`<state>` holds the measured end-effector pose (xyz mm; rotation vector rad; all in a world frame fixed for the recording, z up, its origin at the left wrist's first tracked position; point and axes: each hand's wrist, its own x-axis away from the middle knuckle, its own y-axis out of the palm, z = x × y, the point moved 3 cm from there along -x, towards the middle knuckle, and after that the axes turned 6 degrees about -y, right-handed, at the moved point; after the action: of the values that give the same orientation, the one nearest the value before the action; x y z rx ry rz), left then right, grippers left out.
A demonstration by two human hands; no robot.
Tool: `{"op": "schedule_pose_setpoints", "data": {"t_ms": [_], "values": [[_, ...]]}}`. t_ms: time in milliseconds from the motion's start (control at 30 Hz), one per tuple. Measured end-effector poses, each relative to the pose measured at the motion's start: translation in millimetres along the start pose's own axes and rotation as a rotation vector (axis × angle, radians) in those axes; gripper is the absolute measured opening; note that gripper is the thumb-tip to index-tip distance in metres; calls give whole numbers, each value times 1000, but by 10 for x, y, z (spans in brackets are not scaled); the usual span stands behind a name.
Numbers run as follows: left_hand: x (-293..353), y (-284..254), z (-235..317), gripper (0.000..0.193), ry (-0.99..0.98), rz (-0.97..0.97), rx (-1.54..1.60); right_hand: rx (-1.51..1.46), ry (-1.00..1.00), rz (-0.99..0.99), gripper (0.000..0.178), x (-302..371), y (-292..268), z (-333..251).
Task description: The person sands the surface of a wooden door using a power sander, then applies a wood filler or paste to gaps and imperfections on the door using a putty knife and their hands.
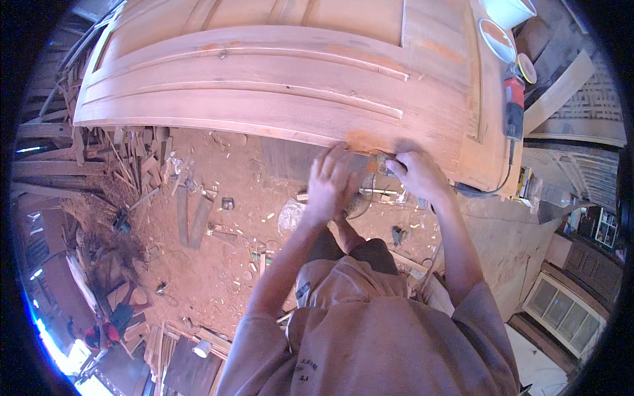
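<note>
Beyond our hands a red power sander (514,105) lies on the wooden door panel (264,79), its cable trailing off the edge to the right of our grip, with a white bowl (496,38) farther up. Below the grip, scrap wood litters the sawdust floor (218,251). Our right hand (417,173) pinches a small sanding piece (381,162) against the panel's near edge. Just left of it, our left hand (328,188) rests with loosely spread fingers, holding nothing we can see. Both forearms reach forward, elbows bent.
</note>
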<state>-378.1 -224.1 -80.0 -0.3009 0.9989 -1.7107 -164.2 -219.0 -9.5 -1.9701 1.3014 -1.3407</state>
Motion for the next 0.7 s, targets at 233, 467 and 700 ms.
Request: {"op": "schedule_pose_setpoints", "data": {"t_ms": [233, 467, 700], "values": [[75, 49, 241, 54, -185, 4, 272, 34, -111, 70, 38, -122, 196, -188], [144, 36, 255, 53, -129, 5, 442, -136, -332, 299, 31, -75, 519, -104], [449, -333, 516, 54, 30, -55, 421, -564, -3, 247, 36, 635, 875, 158]]}}
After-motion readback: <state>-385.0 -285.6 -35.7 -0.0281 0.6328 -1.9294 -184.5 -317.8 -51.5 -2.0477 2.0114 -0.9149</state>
